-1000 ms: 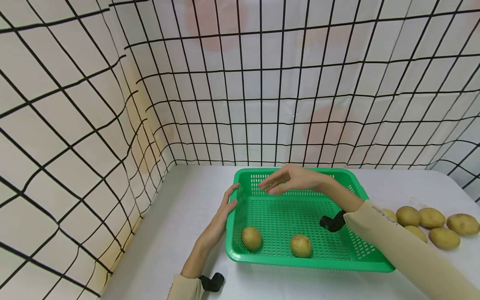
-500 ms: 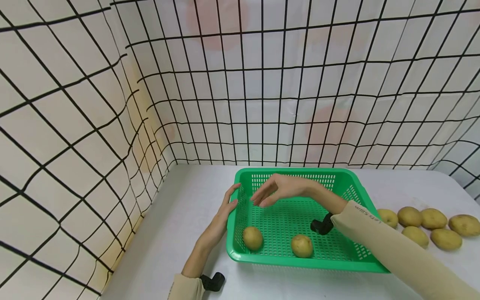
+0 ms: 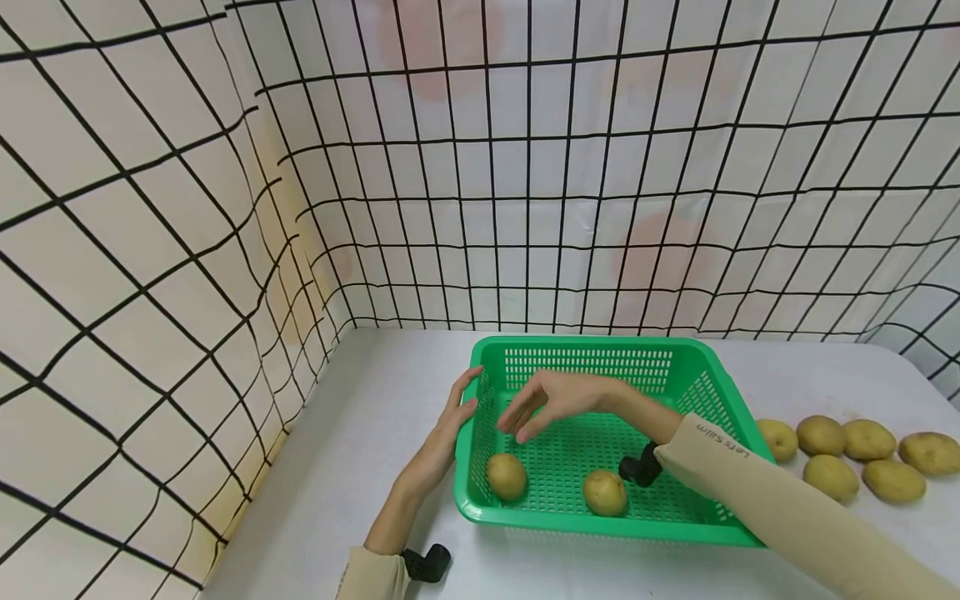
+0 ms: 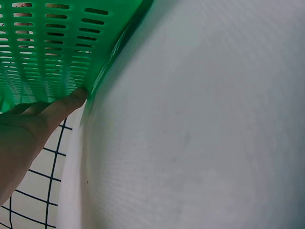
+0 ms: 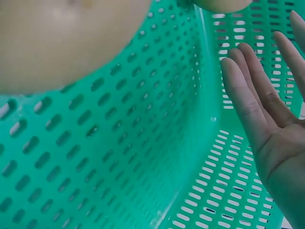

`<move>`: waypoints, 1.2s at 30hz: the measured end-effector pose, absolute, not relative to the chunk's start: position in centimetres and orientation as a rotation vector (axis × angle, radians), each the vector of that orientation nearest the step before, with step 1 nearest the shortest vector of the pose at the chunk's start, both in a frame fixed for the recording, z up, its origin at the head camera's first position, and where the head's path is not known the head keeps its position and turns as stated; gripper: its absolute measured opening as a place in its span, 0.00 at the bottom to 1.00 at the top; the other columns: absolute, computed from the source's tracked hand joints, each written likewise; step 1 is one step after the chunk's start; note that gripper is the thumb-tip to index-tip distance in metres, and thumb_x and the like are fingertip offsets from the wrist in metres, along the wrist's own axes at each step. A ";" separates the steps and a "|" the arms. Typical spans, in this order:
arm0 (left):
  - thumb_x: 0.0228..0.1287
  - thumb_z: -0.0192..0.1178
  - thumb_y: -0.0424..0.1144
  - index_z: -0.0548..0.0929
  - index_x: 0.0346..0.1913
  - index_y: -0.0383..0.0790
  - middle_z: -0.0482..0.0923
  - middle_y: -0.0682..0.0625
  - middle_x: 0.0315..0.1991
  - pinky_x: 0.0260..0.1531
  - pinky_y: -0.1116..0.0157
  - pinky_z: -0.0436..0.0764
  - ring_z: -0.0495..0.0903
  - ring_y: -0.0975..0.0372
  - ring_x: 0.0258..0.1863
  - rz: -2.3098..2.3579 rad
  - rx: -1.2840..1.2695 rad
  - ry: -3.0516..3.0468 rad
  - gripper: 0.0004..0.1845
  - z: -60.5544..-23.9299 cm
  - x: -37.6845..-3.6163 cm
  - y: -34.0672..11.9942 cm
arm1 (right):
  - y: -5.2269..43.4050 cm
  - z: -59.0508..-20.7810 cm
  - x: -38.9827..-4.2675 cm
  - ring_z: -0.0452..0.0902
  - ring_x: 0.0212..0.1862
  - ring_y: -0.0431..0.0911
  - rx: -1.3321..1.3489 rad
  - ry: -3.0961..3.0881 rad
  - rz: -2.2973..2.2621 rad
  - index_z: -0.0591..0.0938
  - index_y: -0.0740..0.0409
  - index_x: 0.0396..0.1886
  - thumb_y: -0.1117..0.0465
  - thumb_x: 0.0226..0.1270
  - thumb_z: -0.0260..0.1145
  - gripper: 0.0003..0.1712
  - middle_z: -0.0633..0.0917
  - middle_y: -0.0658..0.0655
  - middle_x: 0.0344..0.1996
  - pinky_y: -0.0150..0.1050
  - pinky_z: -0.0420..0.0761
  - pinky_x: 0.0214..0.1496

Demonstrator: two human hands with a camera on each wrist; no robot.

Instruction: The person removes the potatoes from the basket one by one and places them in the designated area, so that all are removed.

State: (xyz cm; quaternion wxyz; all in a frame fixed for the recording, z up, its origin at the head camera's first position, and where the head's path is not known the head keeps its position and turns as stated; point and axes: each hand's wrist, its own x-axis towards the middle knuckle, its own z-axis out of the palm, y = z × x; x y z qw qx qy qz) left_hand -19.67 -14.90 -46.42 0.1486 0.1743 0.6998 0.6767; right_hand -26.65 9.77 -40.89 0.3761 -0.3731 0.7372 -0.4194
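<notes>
Green basket (image 3: 697, 379) holds two potatoes (image 3: 506, 476) just below your right grip (image 3: 551, 400), which hovers fingers relaxed, holding nothing. Your left grip (image 3: 450, 425) presses flat on the basket's outer wall; more potatoes (image 3: 847, 454) lie on the worktop (image 3: 375, 433) well beyond your right grip.

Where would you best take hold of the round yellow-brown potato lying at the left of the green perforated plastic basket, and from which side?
Grip the round yellow-brown potato across its widest middle, coming from straight above. It lies loose near the green perforated plastic basket wall, so only its top is likely open to the right hand.
</notes>
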 end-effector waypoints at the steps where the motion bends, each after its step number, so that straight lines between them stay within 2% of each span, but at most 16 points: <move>1: 0.84 0.35 0.57 0.47 0.80 0.71 0.43 0.51 0.84 0.72 0.37 0.65 0.54 0.45 0.80 1.946 0.501 2.012 0.27 -46.4 -19.7 -14.9 | 9.7 -41.0 -26.6 0.83 0.62 0.60 -0.961 1.884 -1.070 0.85 0.62 0.60 0.60 0.67 0.74 0.23 0.87 0.64 0.59 0.42 0.85 0.59; 7: 0.84 0.35 0.57 0.47 0.80 0.71 0.43 0.51 0.84 0.72 0.37 0.65 0.54 0.45 0.80 1.951 0.508 2.007 0.27 -46.5 -19.7 -14.8 | 9.5 -41.2 -26.6 0.83 0.62 0.61 -0.976 1.860 -1.054 0.85 0.62 0.60 0.61 0.67 0.74 0.23 0.87 0.64 0.58 0.41 0.86 0.59; 15: 0.84 0.35 0.56 0.48 0.80 0.70 0.41 0.51 0.84 0.75 0.35 0.60 0.48 0.46 0.82 1.948 0.508 2.018 0.27 -46.5 -19.8 -14.8 | 9.5 -41.3 -26.6 0.83 0.62 0.60 -0.960 1.829 -1.030 0.86 0.63 0.59 0.63 0.66 0.75 0.22 0.87 0.64 0.59 0.42 0.86 0.58; 23: 0.83 0.35 0.57 0.49 0.80 0.70 0.40 0.52 0.84 0.74 0.36 0.60 0.51 0.47 0.81 1.939 0.490 2.046 0.27 -46.5 -19.8 -14.7 | 11.1 -41.0 -26.8 0.83 0.62 0.62 -0.941 1.768 -0.936 0.85 0.68 0.58 0.65 0.67 0.73 0.21 0.86 0.67 0.58 0.41 0.86 0.58; 32: 0.83 0.36 0.56 0.49 0.80 0.71 0.42 0.54 0.84 0.73 0.39 0.63 0.54 0.48 0.79 1.949 0.480 2.053 0.27 -46.4 -19.8 -14.8 | 12.9 -40.3 -27.4 0.87 0.58 0.56 -0.832 1.761 -0.820 0.86 0.66 0.57 0.65 0.66 0.74 0.21 0.87 0.66 0.57 0.40 0.87 0.54; 36: 0.84 0.36 0.56 0.49 0.80 0.71 0.42 0.53 0.84 0.72 0.40 0.65 0.55 0.48 0.78 1.950 0.482 2.051 0.27 -46.5 -19.8 -14.7 | 13.6 -40.2 -27.6 0.89 0.53 0.50 -0.771 1.746 -0.770 0.87 0.64 0.56 0.66 0.65 0.74 0.19 0.88 0.65 0.55 0.40 0.87 0.53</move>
